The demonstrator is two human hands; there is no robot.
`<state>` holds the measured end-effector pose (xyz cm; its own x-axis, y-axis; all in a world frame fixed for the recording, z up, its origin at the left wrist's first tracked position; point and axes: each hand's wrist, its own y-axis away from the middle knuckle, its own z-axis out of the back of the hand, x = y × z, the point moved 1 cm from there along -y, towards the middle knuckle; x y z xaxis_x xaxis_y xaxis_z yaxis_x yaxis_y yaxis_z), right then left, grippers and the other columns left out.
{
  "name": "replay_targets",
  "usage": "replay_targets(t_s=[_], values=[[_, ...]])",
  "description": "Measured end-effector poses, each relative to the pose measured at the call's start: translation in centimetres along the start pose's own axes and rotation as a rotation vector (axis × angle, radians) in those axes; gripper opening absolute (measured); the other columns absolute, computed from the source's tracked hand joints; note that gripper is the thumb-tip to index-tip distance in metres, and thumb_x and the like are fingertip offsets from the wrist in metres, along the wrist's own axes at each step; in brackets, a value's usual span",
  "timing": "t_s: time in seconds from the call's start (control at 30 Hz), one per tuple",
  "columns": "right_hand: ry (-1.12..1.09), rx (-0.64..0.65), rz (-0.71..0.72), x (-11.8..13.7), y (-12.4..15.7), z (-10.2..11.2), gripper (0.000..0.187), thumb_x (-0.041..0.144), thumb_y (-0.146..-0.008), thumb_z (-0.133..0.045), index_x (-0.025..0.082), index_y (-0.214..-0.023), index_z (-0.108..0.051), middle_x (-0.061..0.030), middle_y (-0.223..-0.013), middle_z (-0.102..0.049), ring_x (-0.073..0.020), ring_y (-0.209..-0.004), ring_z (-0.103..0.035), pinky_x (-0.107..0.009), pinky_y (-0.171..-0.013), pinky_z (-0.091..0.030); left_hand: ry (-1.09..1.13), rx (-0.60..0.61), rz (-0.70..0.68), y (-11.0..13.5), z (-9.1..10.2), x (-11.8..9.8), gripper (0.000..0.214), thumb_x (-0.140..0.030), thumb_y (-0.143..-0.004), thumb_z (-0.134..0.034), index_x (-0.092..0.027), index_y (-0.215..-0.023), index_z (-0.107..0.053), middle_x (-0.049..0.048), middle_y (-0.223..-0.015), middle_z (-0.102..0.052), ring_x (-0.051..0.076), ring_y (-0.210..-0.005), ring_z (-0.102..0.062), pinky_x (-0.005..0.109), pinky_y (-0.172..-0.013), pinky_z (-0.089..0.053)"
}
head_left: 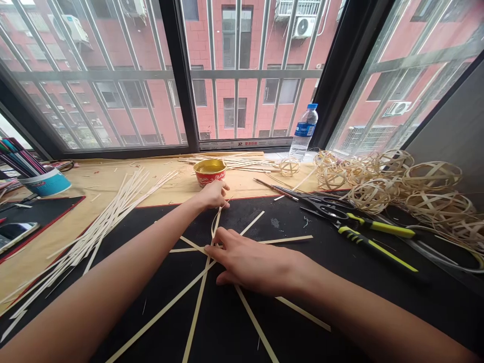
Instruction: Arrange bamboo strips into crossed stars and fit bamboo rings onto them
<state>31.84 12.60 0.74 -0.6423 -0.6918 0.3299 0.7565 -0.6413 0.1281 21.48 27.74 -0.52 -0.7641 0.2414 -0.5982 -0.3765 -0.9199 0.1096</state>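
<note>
Left hand (214,194) is pinched closed on the far tip of the bent strip (215,224). That strip curls up off the black mat (264,322), long axis running away from the person, its near end going under the right hand. Right hand (251,262) is spread flat, palm down, with its fingertips pressing the hub where the crossed strips (166,307) meet. It's a pin, not a grasp; nothing is enclosed. The hub sits just beyond the right fingertips, directly on the near side of the left hand, so the right hand is closer to the hub and the left is closer to the free end. The crossed strips fan out like spokes: thin, flat, pale, bamboo-like, and springy judging by the curl. The mat is dark and looks matte and slightly grippy. The loose strip bundle (109,217) lies well to the left, angled diagonally. A red bowl (209,172) sits just behind the left hand, apart from it. Cutters with yellow-green handles (363,232) lie to the right. Open-weave balls (412,186) are piled far right, with a water bottle (304,130) at the window sill.
</note>
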Motion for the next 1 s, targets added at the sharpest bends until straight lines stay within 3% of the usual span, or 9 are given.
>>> replay_targets(t_s=[0.1,0.33,0.67,1.0], values=[[-0.010,0.000,-0.004,0.0,0.0,0.1,0.045,0.029,-0.089,-0.058,0.008,-0.128,-0.051,-0.0158,-0.119,-0.046,-0.0273,-0.109,-0.047,-0.040,-0.096,-0.044,-0.011,-0.027,-0.034,-0.2,0.1,0.1,0.027,-0.030,-0.091,-0.058,-0.015,-0.114,-0.057,0.0075,-0.111,-0.061,0.020,-0.093,-0.062,0.039,-0.078,-0.055],[-0.030,-0.011,0.005,-0.1,0.0,0.1,0.041,0.030,-0.089,-0.059,0.007,-0.123,-0.054,-0.0155,-0.117,-0.046,-0.0260,-0.107,-0.048,-0.038,-0.097,-0.043,0.045,-0.240,-0.076,0.3,0.5,0.9,0.033,-0.028,-0.091,-0.058,-0.016,-0.121,-0.053,0.0088,-0.118,-0.057,0.021,-0.097,-0.061,0.040,-0.080,-0.054],[-0.041,-0.022,0.024,0.0,0.1,0.2,0.046,0.028,-0.088,-0.059,0.005,-0.128,-0.051,-0.0166,-0.115,-0.047,-0.0270,-0.105,-0.048,-0.039,-0.095,-0.043,0.072,-0.165,-0.058,0.0,-0.7,1.0,0.029,-0.030,-0.092,-0.058,-0.015,-0.116,-0.056,0.0078,-0.112,-0.061,0.020,-0.093,-0.062,0.040,-0.079,-0.054],[-0.045,-0.027,0.019,-0.1,0.0,0.1,0.044,0.028,-0.088,-0.059,0.006,-0.126,-0.053,-0.0169,-0.116,-0.047,-0.0273,-0.108,-0.048,-0.039,-0.096,-0.043,0.112,-0.361,-0.034,0.9,-0.6,1.0,0.036,-0.030,-0.091,-0.058,-0.017,-0.124,-0.051,0.0096,-0.122,-0.055,0.024,-0.104,-0.059,0.045,-0.085,-0.052]])
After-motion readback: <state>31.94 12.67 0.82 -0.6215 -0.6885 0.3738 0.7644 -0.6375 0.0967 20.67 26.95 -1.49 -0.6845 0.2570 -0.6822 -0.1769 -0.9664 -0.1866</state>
